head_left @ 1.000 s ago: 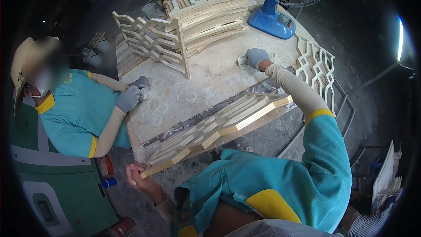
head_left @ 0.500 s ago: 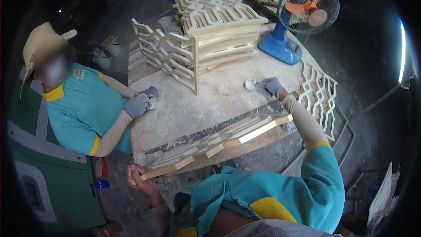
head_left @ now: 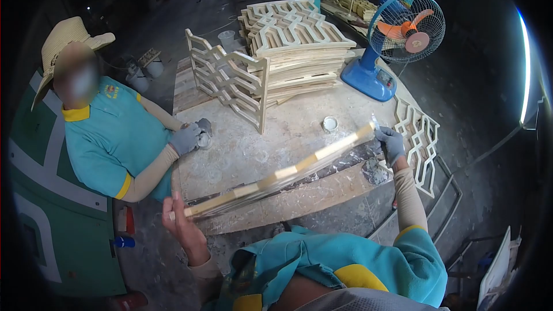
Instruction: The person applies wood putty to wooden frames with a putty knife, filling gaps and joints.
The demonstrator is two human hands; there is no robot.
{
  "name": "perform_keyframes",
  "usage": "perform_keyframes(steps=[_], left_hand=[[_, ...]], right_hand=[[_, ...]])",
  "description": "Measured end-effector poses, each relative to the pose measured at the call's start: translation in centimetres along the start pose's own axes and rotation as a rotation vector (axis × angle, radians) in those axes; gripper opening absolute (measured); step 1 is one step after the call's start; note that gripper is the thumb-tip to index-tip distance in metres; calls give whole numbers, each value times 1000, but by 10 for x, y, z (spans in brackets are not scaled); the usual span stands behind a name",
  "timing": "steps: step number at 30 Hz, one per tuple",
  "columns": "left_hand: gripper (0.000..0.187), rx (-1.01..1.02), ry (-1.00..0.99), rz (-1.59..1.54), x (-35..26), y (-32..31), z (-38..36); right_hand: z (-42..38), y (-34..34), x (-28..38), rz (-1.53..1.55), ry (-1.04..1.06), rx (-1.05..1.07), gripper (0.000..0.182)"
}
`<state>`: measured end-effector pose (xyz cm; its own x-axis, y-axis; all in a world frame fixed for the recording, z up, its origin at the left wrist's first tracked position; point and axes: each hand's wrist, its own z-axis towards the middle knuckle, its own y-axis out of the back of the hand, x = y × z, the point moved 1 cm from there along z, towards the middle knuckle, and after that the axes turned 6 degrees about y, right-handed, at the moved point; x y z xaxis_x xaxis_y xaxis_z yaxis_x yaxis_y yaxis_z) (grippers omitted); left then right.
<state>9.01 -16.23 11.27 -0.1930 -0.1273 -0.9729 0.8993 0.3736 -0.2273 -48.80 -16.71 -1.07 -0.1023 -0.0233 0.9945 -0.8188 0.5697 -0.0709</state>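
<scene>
A wooden lattice panel (head_left: 268,182) is tilted up on its edge over the near side of the table, its long pale edge facing up. My bare left hand (head_left: 185,224) grips its left end between thumb and fingers. At the other end, my gloved right hand (head_left: 392,145) is closed around a small putty knife (head_left: 375,121), the blade right by the panel's corner. A small cup of white paste (head_left: 330,124) stands on the table (head_left: 294,118) beyond the panel.
Across to the left, a gloved person (head_left: 103,132) in a straw hat holds a small cup. One lattice panel (head_left: 227,80) stands upright before a stack of panels (head_left: 302,52). A blue fan (head_left: 368,78) stands behind, and another lattice panel (head_left: 417,144) leans at the table's right edge.
My right hand has moved from the paste cup toward me and right, to the panel's end. The panel's right end has risen and tilted, while my left hand keeps its hold.
</scene>
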Motion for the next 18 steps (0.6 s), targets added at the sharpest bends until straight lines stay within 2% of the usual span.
perform_keyframes(steps=[3,5,7,8,11,18], left_hand=[[32,72,49,-7,-6,-19,1],[28,98,89,-11,-11,-34,-7],[24,195,48,29,-14,-48,-13],[22,206,74,-9,-12,-55,-13],[21,165,60,-39,-5,-75,-6],[18,179,87,-120,15,-122,-8]], right_hand=[[-24,6,12,172,18,-115,16],[-30,15,10,178,46,-106,16],[-48,12,22,266,94,-98,16],[-56,16,25,319,106,-36,17],[-72,16,30,304,151,-67,18],[-144,-20,88,232,143,64,30]])
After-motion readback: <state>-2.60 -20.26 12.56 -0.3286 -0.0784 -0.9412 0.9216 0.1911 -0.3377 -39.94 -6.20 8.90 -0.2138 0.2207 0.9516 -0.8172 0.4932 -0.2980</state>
